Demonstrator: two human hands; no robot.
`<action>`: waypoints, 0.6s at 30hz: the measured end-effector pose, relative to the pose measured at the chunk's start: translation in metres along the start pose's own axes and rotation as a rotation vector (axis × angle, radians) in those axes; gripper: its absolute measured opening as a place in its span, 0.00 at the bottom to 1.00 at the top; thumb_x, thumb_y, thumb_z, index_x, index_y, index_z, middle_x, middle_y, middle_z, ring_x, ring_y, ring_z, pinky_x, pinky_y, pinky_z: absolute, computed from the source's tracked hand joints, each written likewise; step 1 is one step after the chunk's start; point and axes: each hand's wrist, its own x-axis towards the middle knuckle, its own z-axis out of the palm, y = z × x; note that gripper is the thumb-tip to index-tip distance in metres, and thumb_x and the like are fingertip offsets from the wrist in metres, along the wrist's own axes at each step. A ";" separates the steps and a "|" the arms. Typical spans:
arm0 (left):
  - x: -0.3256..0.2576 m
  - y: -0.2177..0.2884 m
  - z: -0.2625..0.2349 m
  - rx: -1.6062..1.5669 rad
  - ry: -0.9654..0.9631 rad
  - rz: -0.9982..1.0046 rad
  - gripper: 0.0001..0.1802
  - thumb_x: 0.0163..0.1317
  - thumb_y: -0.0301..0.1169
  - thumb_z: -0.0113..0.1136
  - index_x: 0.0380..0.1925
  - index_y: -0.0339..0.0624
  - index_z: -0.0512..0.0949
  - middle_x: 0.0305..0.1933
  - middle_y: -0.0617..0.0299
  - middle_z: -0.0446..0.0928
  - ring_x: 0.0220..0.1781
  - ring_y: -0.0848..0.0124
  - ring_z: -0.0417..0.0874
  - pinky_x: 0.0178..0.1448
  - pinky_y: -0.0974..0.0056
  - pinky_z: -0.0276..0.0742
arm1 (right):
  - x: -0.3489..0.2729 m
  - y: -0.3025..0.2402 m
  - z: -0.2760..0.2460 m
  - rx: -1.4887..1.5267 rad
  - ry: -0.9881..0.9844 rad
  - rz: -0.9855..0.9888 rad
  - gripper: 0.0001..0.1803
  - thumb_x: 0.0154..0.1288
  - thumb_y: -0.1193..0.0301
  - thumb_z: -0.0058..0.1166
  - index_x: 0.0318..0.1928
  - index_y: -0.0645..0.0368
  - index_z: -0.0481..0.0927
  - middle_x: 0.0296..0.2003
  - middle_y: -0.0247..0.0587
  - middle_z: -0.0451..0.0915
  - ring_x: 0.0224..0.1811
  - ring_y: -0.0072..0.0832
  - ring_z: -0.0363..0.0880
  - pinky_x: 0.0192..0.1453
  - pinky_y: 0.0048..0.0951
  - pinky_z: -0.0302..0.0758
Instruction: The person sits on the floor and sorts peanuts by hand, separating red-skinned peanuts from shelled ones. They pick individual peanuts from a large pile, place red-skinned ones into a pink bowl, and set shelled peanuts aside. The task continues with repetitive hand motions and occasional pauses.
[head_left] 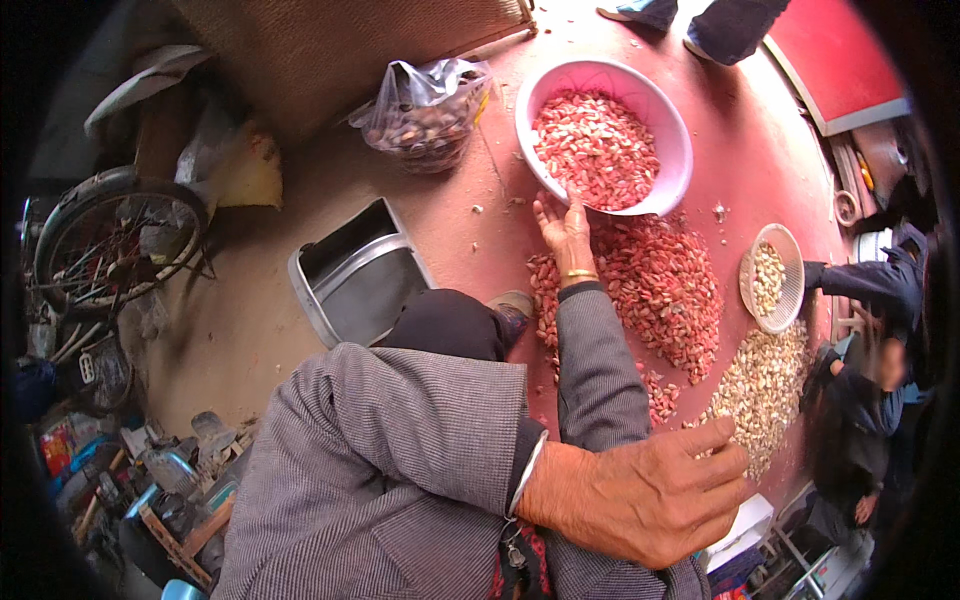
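A white plastic basin (677,150) holds a heap of small reddish and pale pieces (598,145), like cloves or nut kernels; their exact kind is unclear. My right hand (566,238), with a yellow bracelet at its wrist, grips the basin's near rim, thumb at the edge. Just below the basin, a loose pile of the same reddish pieces (665,295) spreads over the floor. My left hand (645,495) crosses over my right sleeve, nearest to a pile of cream-coloured pieces (765,395). Its fingers are curled closed; whatever they hold, if anything, is hidden.
A small pale basket (792,275) with cream pieces stands right of the reddish pile. A grey metal tub (318,298) and a clear bag of dark round things (425,120) are at left. A bicycle wheel (120,240) stands farther left. Another person (865,410) sits at right.
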 end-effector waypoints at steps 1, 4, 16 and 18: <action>0.001 -0.001 -0.001 0.002 -0.014 -0.014 0.15 0.45 0.37 0.55 0.24 0.33 0.76 0.32 0.55 0.73 0.38 0.61 0.73 0.46 0.55 0.70 | 0.007 0.002 0.006 0.020 0.036 0.005 0.21 0.64 0.57 0.65 0.50 0.55 0.78 0.44 0.43 0.81 0.49 0.40 0.81 0.49 0.43 0.81; 0.000 -0.003 -0.004 0.008 -0.025 -0.032 0.16 0.45 0.37 0.55 0.25 0.32 0.76 0.30 0.55 0.72 0.38 0.61 0.73 0.46 0.55 0.70 | 0.022 0.002 0.015 0.061 0.103 -0.009 0.15 0.65 0.63 0.62 0.47 0.56 0.79 0.42 0.42 0.83 0.44 0.39 0.83 0.45 0.41 0.82; -0.003 0.001 0.001 -0.060 -0.137 -0.039 0.15 0.44 0.36 0.54 0.26 0.33 0.74 0.31 0.53 0.72 0.39 0.58 0.75 0.50 0.50 0.73 | -0.016 -0.007 -0.035 -0.198 0.149 0.039 0.10 0.64 0.67 0.52 0.41 0.58 0.81 0.36 0.43 0.86 0.39 0.37 0.87 0.32 0.35 0.83; -0.003 0.001 0.004 -0.032 -0.132 -0.032 0.15 0.43 0.36 0.54 0.25 0.34 0.74 0.30 0.54 0.71 0.38 0.59 0.75 0.48 0.52 0.72 | -0.032 -0.005 -0.050 -0.235 0.109 0.035 0.10 0.64 0.69 0.54 0.42 0.59 0.80 0.36 0.43 0.86 0.40 0.37 0.87 0.30 0.34 0.83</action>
